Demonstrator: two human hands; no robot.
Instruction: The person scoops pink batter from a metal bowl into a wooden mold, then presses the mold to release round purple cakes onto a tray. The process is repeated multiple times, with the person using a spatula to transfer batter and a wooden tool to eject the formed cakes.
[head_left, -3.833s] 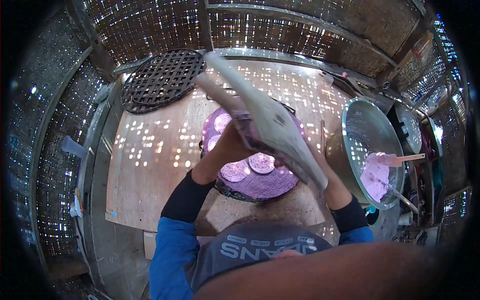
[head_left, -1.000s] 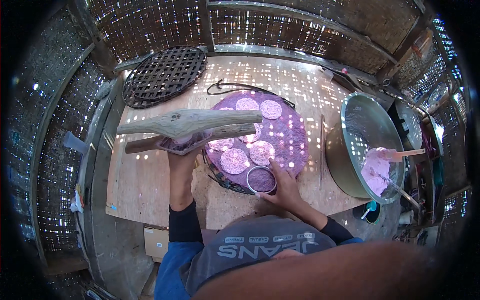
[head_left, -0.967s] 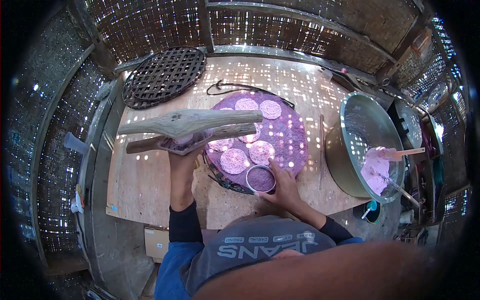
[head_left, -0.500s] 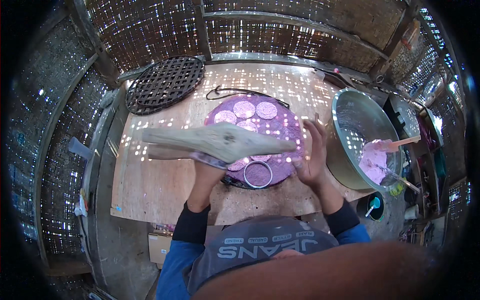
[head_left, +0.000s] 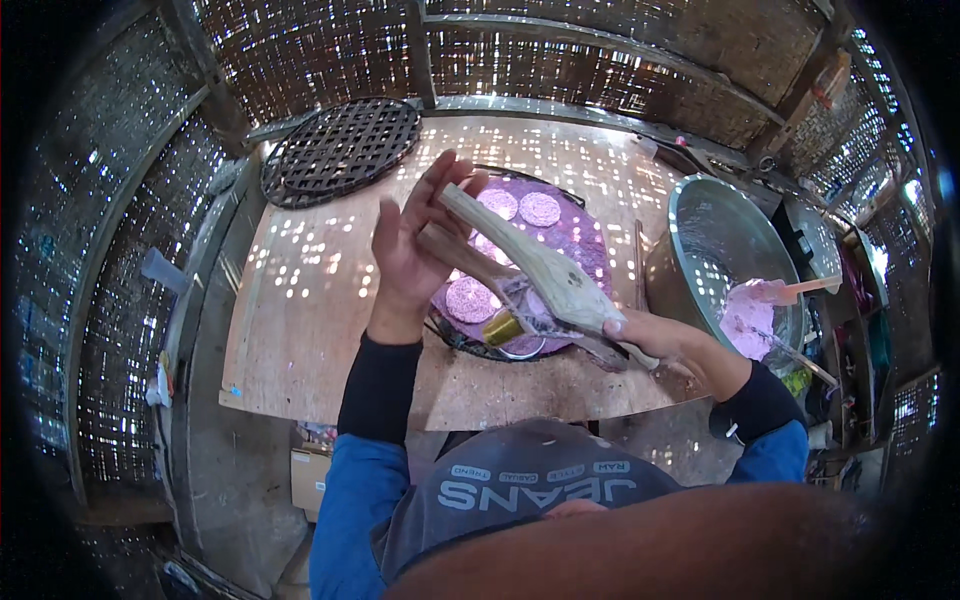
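Head view, looking down: my left hand [head_left: 412, 240] is raised above the surface, palm open and fingers spread, its fingertips against the far ends of a pale two-armed wooden press [head_left: 530, 270]. My right hand [head_left: 655, 340] is closed around the near ends of that press, low and to my right. So the press runs on a slant, its long axis going from my right hand up and away to the left, and the left hand is at the far tip. Something clear and purplish hangs between the arms, but I cannot tell what. Beneath the press lies a round purple-covered woven tray [head_left: 570, 235] with flat purple discs [head_left: 540, 208] and a metal ring [head_left: 505, 328]. Farther right stands a large metal basin [head_left: 700, 250] holding pink dough. A dark lattice tray [head_left: 340, 150] rests at the far left of the wooden surface [head_left: 300, 330].
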